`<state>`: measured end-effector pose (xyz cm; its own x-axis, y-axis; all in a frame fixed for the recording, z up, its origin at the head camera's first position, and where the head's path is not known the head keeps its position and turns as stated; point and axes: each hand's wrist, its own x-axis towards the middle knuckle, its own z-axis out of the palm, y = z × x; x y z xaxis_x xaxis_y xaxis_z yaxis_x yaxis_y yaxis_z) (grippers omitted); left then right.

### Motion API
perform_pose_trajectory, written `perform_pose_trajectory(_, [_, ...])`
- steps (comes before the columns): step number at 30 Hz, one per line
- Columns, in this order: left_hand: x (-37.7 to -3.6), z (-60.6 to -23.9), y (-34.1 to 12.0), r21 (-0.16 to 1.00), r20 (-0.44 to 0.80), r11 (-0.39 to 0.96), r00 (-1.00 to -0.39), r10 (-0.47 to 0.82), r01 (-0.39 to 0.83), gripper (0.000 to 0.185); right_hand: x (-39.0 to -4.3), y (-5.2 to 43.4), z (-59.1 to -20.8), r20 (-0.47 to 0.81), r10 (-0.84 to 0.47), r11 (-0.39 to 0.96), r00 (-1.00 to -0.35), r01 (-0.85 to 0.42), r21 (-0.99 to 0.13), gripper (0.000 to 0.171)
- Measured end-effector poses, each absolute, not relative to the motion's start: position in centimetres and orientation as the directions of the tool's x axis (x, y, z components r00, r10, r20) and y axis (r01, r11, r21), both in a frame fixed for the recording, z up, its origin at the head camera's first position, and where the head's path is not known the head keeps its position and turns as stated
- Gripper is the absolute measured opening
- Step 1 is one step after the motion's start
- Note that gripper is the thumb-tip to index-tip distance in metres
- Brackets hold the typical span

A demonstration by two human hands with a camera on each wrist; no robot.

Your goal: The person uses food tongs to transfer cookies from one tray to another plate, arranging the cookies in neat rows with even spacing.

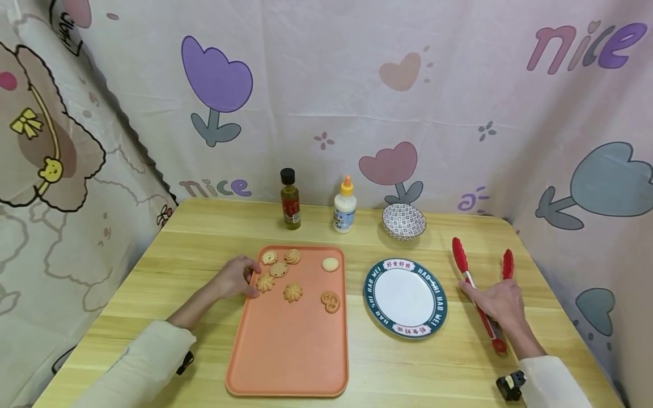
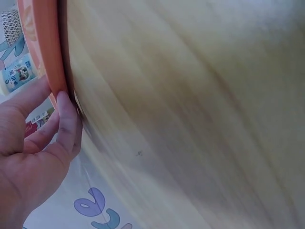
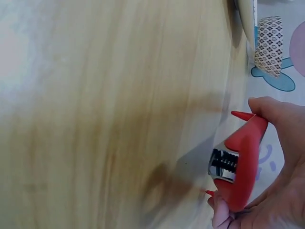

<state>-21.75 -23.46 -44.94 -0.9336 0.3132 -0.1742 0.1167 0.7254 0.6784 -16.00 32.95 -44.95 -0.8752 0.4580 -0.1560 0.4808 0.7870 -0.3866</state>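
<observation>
An orange tray (image 1: 291,345) lies on the wooden table with several cookies (image 1: 293,292) on its far half. My left hand (image 1: 238,276) holds the tray's left rim near the cookies. In the left wrist view the fingers (image 2: 66,124) pinch the orange tray's edge (image 2: 45,43). A white plate with a dark lettered rim (image 1: 374,294) sits right of the tray, with nothing on it. Red tongs (image 1: 460,258) lie right of the plate. My right hand (image 1: 497,300) grips them near the hinge end, and the right wrist view shows my fingers curled round the red tongs' handle (image 3: 240,157).
At the back of the table stand a dark sauce bottle (image 1: 290,199), a white bottle with an orange cap (image 1: 345,207) and a small patterned bowl (image 1: 404,221). Printed cloth walls close in the table at the back, left and right.
</observation>
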Motion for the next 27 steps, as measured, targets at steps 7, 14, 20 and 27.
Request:
perform_pose_trajectory(7, [-21.9,-45.0,-23.4,0.676,-0.177,0.727,-0.932,0.317,0.119,0.044,-16.1,32.9,-44.6,-0.179,0.478,0.744,-0.86,0.505,-0.438,0.11])
perform_pose_trajectory(14, [-21.8,-45.1,-23.5,0.677,-0.187,0.728,-0.93,0.316,0.111,0.045,-16.4,31.9,-43.8,-0.043,0.448,0.749,-0.893,0.401,-0.527,0.102])
perform_pose_trajectory(20, [-21.9,-45.1,-23.3,0.67,-0.188,0.734,-0.931,0.313,0.112,0.046,-16.6,30.5,-42.4,-0.042,0.364,0.782,-0.93,0.33,-0.529,0.105])
perform_pose_trajectory(27, [-22.0,-45.2,-23.4,0.667,-0.192,0.738,-0.932,0.307,0.106,0.046,-16.8,28.4,-41.1,-0.026,0.266,0.811,-0.964,0.238,-0.535,0.101])
